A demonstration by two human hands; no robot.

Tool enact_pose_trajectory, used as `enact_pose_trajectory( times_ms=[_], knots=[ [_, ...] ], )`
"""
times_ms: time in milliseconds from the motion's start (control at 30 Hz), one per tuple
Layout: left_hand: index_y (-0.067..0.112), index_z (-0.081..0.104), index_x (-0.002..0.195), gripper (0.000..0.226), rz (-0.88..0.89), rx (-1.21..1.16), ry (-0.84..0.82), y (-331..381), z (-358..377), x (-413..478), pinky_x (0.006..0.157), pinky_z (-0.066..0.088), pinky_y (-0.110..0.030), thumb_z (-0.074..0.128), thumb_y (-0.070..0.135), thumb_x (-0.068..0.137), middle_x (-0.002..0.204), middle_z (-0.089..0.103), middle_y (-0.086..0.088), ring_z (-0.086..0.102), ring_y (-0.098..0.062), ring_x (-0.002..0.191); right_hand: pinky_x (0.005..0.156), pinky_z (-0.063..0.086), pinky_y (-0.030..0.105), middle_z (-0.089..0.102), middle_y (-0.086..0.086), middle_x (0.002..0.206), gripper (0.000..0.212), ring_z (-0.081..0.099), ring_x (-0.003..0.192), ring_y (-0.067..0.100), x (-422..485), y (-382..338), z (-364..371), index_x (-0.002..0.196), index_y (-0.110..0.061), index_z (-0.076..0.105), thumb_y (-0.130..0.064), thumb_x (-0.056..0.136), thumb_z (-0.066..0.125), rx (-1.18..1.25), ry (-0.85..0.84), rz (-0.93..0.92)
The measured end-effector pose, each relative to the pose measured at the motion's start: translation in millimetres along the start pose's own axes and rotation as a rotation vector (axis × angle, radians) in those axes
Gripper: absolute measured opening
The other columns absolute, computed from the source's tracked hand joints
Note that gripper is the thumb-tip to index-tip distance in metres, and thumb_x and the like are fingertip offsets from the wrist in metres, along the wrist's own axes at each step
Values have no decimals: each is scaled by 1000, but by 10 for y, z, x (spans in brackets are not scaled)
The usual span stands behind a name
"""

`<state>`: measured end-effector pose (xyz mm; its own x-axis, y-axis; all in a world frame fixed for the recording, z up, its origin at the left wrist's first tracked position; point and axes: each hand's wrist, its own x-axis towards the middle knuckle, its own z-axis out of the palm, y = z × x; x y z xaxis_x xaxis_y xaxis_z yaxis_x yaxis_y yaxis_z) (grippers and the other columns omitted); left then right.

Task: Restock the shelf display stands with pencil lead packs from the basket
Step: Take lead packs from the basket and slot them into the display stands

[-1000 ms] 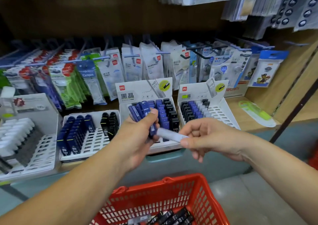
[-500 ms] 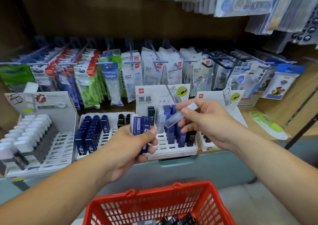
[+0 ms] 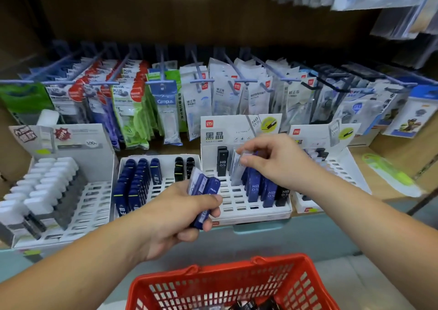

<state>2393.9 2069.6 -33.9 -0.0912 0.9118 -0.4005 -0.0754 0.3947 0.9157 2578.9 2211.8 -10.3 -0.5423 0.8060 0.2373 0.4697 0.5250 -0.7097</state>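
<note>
Right hand (image 3: 279, 165): pinched pale pack (image 3: 237, 169), centre frame.
Left hand (image 3: 175, 214): gripped blue packs (image 3: 203, 191).
Care: stand (image 3: 237, 206) slot likely wanted upright entry.

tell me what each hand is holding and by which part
The left hand grips a bunch of blue lead packs around their lower halves. The right hand pinches one pale pack near its top end, over the middle stand.
</note>
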Motion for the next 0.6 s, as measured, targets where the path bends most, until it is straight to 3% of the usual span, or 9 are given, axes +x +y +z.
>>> enact_pose_trajectory(
  times_ms=[200, 400, 500, 600],
  knots=[
    [8, 55, 102, 17, 23, 7, -8, -56, -15, 4, 37, 20, -20, 70, 11, 96, 77, 63, -10, 51, -17, 56, 64, 43, 6, 66, -13, 73, 30, 53, 58, -2, 19, 102, 124, 82, -38, 69, -16, 78, 89, -55, 77, 12],
    [8, 57, 105, 18, 29, 2, 2, -72, -9, 10, 37, 21, -20, 72, 12, 95, 78, 64, -11, 52, -18, 57, 66, 44, 7, 68, -21, 67, 29, 60, 63, -4, 24, 143, 117, 76, -34, 71, -11, 80, 87, -70, 67, -15],
    [7, 58, 105, 18, 30, -6, -8, -62, 21, 0, 37, 21, -21, 73, 12, 94, 77, 64, -10, 52, -18, 57, 76, 55, 25, 71, -20, 76, 23, 65, 72, -1, 53, 171, 117, 73, -35, 73, -18, 80, 88, -145, 35, -15],
    [5, 61, 114, 26, 27, -8, -32, -54, 39, -16, 38, 22, -21, 74, 10, 93, 78, 64, -10, 53, -17, 57, 81, 55, 35, 64, -19, 83, 6, 58, 76, -3, 55, 147, 116, 89, -30, 81, -25, 85, 82, -273, -27, -129]
  ],
)
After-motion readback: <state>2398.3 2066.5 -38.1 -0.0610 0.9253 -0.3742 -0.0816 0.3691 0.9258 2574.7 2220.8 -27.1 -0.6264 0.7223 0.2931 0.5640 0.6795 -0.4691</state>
